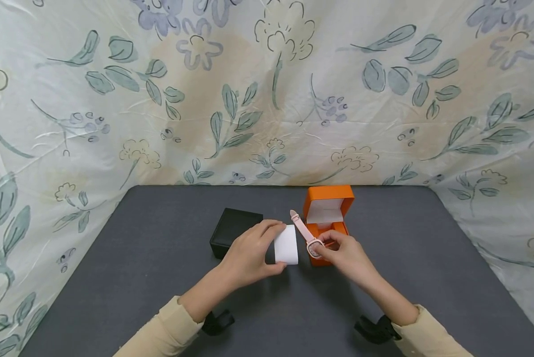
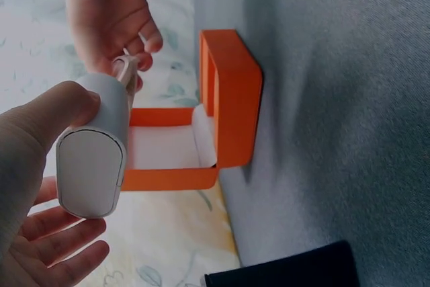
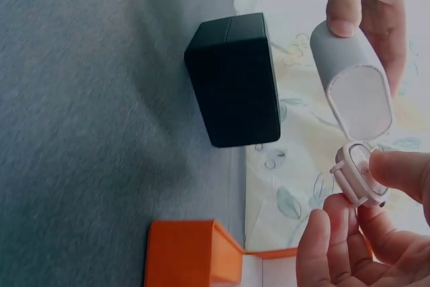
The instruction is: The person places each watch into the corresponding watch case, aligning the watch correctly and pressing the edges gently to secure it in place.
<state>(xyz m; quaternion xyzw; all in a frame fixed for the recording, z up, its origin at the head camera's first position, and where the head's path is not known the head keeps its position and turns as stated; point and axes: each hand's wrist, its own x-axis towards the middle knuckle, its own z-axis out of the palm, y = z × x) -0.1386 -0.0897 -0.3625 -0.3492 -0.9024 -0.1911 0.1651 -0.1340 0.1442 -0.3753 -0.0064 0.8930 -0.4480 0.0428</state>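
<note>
A white watch cushion [image 1: 286, 245] is held in my left hand [image 1: 249, 255], thumb on one end and fingers on the other; the left wrist view shows its rounded flat end. My right hand [image 1: 344, 255] pinches a pink wristwatch [image 1: 315, 248] by its case, with one strap stretching up and away. In the right wrist view the watch case [image 3: 359, 173] is close to the cushion [image 3: 349, 75]; whether they touch I cannot tell. Behind the right hand stands an orange watch box [image 1: 329, 193] with its lid raised and white lining showing.
To the left, partly behind my left hand, sits a black box [image 1: 235, 230] on the dark grey table [image 1: 159, 277]. A flowered cloth [image 1: 231, 99] hangs behind the table. Dark camera mounts [image 1: 376, 329] are strapped at both wrists.
</note>
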